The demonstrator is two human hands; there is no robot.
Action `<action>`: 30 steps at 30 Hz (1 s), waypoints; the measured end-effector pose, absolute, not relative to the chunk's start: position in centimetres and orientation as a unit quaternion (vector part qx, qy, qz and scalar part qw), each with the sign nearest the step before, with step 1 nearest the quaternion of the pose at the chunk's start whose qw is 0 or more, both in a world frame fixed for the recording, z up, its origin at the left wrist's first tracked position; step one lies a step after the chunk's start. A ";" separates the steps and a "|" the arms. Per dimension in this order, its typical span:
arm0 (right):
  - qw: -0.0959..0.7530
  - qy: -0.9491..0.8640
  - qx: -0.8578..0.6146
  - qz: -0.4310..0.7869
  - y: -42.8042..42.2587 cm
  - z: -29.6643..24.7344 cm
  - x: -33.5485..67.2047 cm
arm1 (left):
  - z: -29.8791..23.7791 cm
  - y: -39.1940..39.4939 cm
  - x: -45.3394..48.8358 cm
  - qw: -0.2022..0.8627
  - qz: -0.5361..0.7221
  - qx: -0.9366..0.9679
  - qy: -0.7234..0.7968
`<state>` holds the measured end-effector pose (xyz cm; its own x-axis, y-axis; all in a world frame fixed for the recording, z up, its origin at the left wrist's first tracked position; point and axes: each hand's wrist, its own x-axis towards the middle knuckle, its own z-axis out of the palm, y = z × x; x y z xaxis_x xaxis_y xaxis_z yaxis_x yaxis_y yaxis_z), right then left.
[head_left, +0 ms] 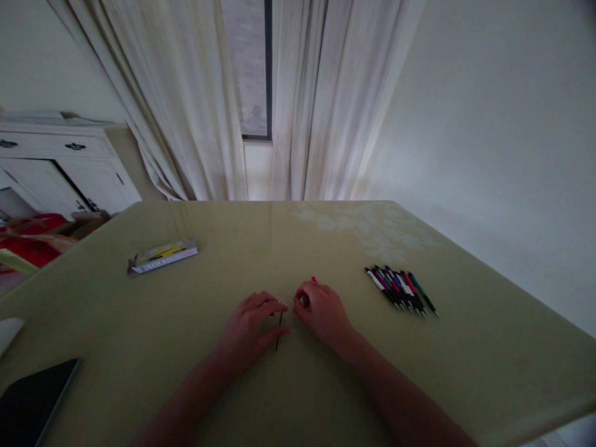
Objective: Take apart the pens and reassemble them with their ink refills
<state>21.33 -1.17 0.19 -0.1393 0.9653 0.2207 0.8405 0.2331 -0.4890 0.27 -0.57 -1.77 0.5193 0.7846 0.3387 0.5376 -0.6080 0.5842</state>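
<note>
Head view: both hands sit mid-counter, near edge, almost touching each other.

Left hand (249, 329): palm down, fingers curled, thumb and fingertips pinched on a thin dark stick (279, 332). The stick stands roughly upright in frame and its lower end pokes out below the thumb. Can't tell what it is, too thin and the light is dim.

Right hand (323, 310): loose fist closed around a pink-tipped pen (313, 279). Only the pink end shows, sticking out past the knuckles on the far side. The barrel is hidden in the fist.

Both forearms are bare and rest on the counter (326, 242), which has a pale green, slightly glossy top.

Other items:
- pen row (401, 290): a bundle of pens lying side by side, right of the right hand and well apart from it. Mixed colours: pink, red, blue, green, white, with dark tips.
- flat box (162, 256): lying far left of the hands, with a yellow print on top.
- dark slab (35, 400): a phone or tablet at the near-left corner, screen off.

Behind the counter: white curtains (186, 99), a window strip (254, 68) and a white cabinet (56, 161) on the left.
</note>
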 end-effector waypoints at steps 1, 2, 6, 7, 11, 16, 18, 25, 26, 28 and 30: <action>0.234 -0.742 -0.620 0.099 -1.0 0.0 21.4 | -1.8 -0.6 0.3 0.201 0.275 0.861 0.378; 0.220 -0.740 -0.630 0.081 -0.9 -0.1 21.4 | -1.9 -0.6 0.4 0.193 0.259 0.870 0.372; 0.182 -0.741 -0.644 0.048 -0.5 -0.6 20.8 | -2.4 0.6 -0.3 0.162 0.265 0.862 0.402; 0.178 -0.744 -0.643 0.045 -0.4 -0.6 20.6 | -2.5 1.0 -0.6 0.152 0.275 0.854 0.414; 0.185 -0.753 -0.630 0.044 -0.3 -0.9 20.1 | -3.0 2.6 -1.8 0.134 0.300 0.820 0.468; 0.199 -0.755 -0.623 0.045 -0.1 -1.3 20.2 | -3.0 3.1 -1.8 0.149 0.312 0.803 0.485; 0.213 -0.751 -0.623 0.050 -0.2 -1.0 20.4 | -2.6 2.7 -1.6 0.147 0.333 0.790 0.493; 0.339 -0.735 -0.537 0.235 -1.5 0.8 20.9 | -1.3 -0.9 -0.7 0.274 0.376 0.756 0.459; 0.347 -0.737 -0.513 0.270 -1.7 1.0 20.8 | -1.5 -1.3 -0.4 0.295 0.373 0.752 0.457; 0.356 -0.741 -0.478 0.310 -2.1 1.1 20.5 | -1.8 -1.7 0.2 0.304 0.374 0.757 0.441; 0.362 -0.740 -0.467 0.321 -2.2 1.0 20.3 | -2.0 -1.7 0.7 0.299 0.375 0.767 0.426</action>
<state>20.29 -2.17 1.03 -0.3004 0.9241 0.2362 0.4587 0.3570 -0.8137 0.72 -1.69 -1.98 0.3552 0.8780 0.3207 0.4301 -0.4581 0.7779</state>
